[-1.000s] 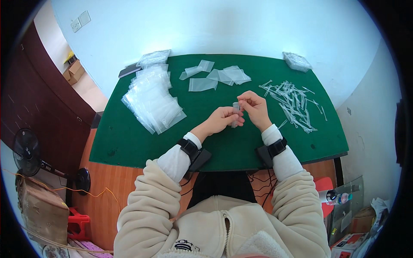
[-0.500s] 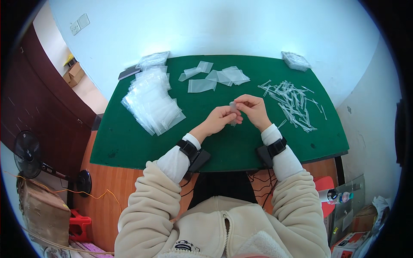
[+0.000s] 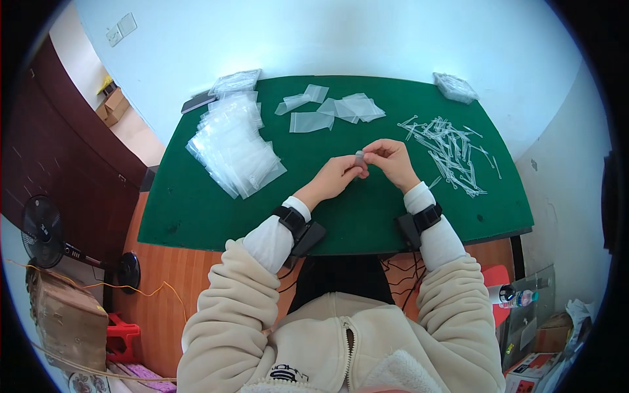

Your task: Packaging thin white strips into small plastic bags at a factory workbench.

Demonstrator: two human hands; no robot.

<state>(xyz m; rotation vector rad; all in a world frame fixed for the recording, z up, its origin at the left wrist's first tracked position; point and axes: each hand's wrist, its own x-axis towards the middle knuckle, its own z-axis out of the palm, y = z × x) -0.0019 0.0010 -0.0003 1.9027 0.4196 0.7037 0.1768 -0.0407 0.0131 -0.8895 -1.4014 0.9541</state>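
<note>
Over the middle of the green table (image 3: 262,226), my left hand (image 3: 335,177) is closed round a small clear plastic bag (image 3: 360,157). My right hand (image 3: 393,162) pinches the bag's upper end; fingers hide most of it, and what it contains cannot be made out. Beyond my hands lie several flat clear bags (image 3: 311,122). A large spread pile of clear bags (image 3: 229,147) is at the left. To the right of my right hand lies a loose heap of thin clear plastic sticks (image 3: 452,157), some with looped ends.
Clear plastic packs (image 3: 455,88) sit at the back right corner and back left, where a dark flat box (image 3: 198,102) also lies. A white wall borders the table's far edge. On the floor are a black fan (image 3: 43,229), cartons (image 3: 65,308) and a red stool (image 3: 121,337).
The bag's lower end, which showed below my left fingers, is now out of sight. Both hands stay together with small finger movements. The whole view has shifted slightly.
</note>
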